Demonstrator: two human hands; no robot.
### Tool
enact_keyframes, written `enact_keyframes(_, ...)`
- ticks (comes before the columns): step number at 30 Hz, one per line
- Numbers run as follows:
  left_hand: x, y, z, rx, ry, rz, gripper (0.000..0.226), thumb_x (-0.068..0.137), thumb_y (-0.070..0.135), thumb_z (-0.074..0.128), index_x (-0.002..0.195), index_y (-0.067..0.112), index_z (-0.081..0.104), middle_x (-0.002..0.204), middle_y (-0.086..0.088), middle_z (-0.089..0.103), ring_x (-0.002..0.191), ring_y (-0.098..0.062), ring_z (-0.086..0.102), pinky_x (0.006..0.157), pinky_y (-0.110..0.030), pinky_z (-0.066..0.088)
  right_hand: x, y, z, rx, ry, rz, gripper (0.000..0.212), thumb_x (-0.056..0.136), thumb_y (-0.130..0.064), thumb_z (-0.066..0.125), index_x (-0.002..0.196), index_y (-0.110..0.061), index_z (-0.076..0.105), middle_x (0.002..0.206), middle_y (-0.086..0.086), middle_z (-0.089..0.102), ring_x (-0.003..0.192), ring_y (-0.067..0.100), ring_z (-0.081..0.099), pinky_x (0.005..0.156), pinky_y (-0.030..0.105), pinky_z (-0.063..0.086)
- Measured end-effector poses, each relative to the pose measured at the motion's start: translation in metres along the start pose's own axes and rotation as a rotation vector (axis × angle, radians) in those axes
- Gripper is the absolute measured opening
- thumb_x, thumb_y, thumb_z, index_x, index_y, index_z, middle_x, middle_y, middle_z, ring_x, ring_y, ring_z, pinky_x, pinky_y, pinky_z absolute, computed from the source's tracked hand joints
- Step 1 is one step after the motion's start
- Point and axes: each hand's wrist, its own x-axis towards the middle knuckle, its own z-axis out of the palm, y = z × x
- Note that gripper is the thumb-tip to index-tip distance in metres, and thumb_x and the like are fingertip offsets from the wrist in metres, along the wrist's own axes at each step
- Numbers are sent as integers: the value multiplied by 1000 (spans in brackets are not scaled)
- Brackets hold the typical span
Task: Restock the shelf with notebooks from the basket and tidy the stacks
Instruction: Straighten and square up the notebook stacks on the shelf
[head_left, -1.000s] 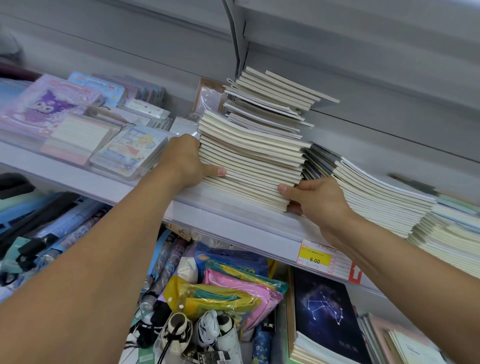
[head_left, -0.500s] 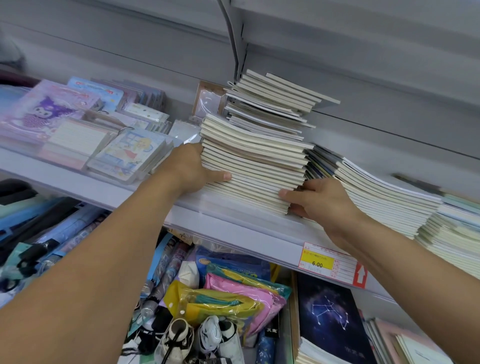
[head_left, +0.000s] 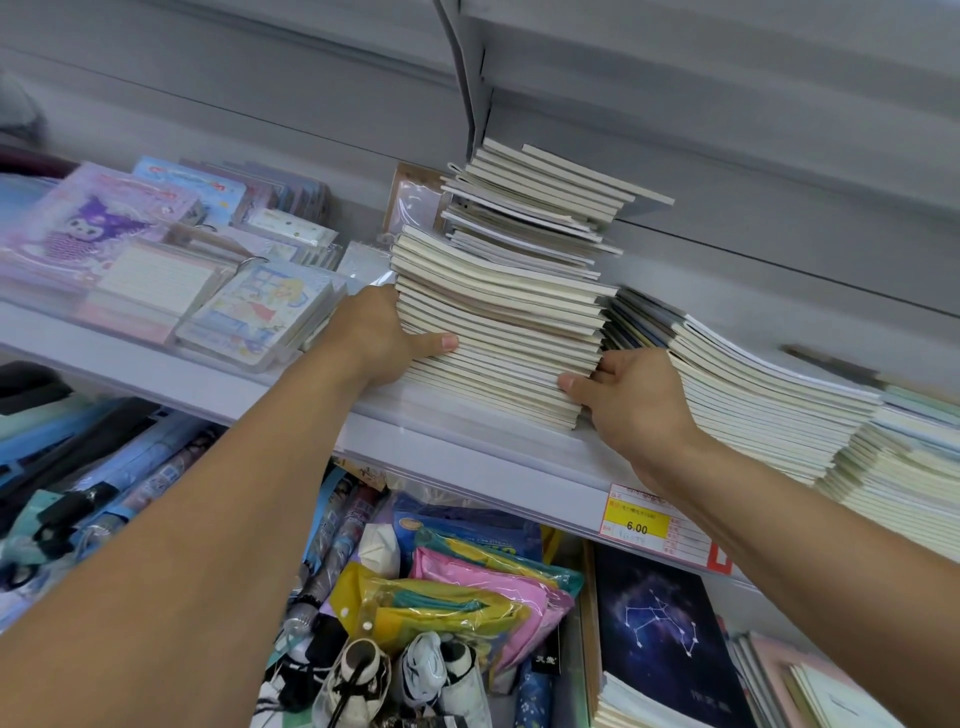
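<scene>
A tall stack of cream-edged notebooks (head_left: 498, 332) stands on the white shelf (head_left: 467, 457). A smaller, uneven pile of thinner notebooks (head_left: 540, 208) lies on top of it. My left hand (head_left: 379, 338) presses against the stack's left side, thumb across the front edges. My right hand (head_left: 628, 400) grips the stack's lower right corner, thumb on the front. A lower, slanting stack of notebooks (head_left: 758, 400) lies just right of it. The basket is out of view.
Clear-packed character notepads (head_left: 156, 260) fill the shelf to the left. A yellow price tag (head_left: 636, 519) hangs on the shelf edge. Below are folded umbrellas (head_left: 130, 467), colourful pouches (head_left: 467, 587) and a dark constellation notebook (head_left: 660, 634). A shelf bracket (head_left: 467, 78) hangs above the stack.
Both hands have stayed on the sides of the tall stack; my right hand's fingers have dug in a little at its lower right corner. The stack has hardly shifted.
</scene>
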Motion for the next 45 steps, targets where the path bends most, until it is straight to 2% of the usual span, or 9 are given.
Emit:
enact_keyframes(4, 1, 0, 1, -65, -13, 2, 66, 73, 40, 81, 126, 16, 52, 121, 2, 62, 112, -21, 57, 99, -38, 47, -4, -8, -6, -9, -78, 15, 21, 85, -30, 77, 97, -14, 71, 97, 2, 76, 95, 24, 71, 88, 48, 58)
enact_keyframes(7, -2, 4, 2, -144, 14, 24, 79, 66, 41, 86, 129, 19, 46, 120, 7, 60, 111, -16, 56, 99, -36, 47, -1, -19, -10, 6, -86, -51, 22, 87, -36, 75, 94, -19, 64, 87, -8, 69, 80, 11, 66, 68, 26, 52)
enact_keyframes(11, -6, 12, 3, -114, 103, 90, 64, 71, 40, 83, 124, 19, 54, 118, 6, 62, 106, -14, 56, 89, -27, 44, 6, -25, -6, 22, -58, -47, 16, 93, -19, 69, 108, -12, 69, 104, 2, 74, 98, 21, 70, 93, 42, 56)
enact_keyframes(23, -8, 19, -3, -34, 5, 44, 64, 74, 60, 71, 119, 18, 55, 109, 9, 61, 101, -14, 55, 81, -27, 44, -3, -18, 8, 103, 67, -87, 11, 93, -17, 70, 99, -25, 66, 103, -4, 74, 97, 15, 70, 96, 42, 55)
enact_keyframes(26, -5, 28, 5, -132, 24, -46, 101, 71, 70, 65, 143, 9, 30, 135, -4, 52, 121, -22, 50, 96, -32, 44, -1, -26, 3, 194, 35, -48, 42, 80, -42, 80, 111, -19, 66, 97, -13, 72, 88, 0, 68, 79, 23, 56)
enact_keyframes(29, 2, 31, 13, -290, 110, -28, 118, 74, 59, 71, 152, 11, -4, 153, -6, 36, 138, -24, 36, 109, -34, 33, 5, -31, 1, 187, 32, -20, 54, 74, -56, 79, 116, -26, 63, 109, -8, 71, 100, 11, 67, 87, 32, 55)
enact_keyframes(37, 7, 37, 30, -240, 306, -33, 87, 65, 57, 79, 130, 11, 43, 124, -2, 61, 116, -25, 56, 96, -38, 47, 13, -25, 0, 113, 160, 13, 41, 85, -46, 74, 94, -6, 71, 92, 15, 73, 84, 29, 69, 78, 43, 56)
enact_keyframes(41, 10, 32, 31, -245, 338, -19, 92, 63, 61, 78, 135, 15, 42, 123, 1, 61, 116, -24, 56, 98, -41, 47, 14, -22, -3, 60, 142, -18, 51, 89, -48, 70, 94, 3, 66, 82, 17, 66, 73, 29, 57, 67, 39, 44)
enact_keyframes(45, 8, 29, 34, -258, 281, 67, 118, 53, 73, 76, 146, 23, 23, 141, 1, 46, 128, -22, 46, 105, -44, 42, 12, -31, -11, 141, -7, -26, 40, 84, -42, 76, 113, -18, 64, 102, -2, 74, 92, 12, 71, 86, 33, 57)
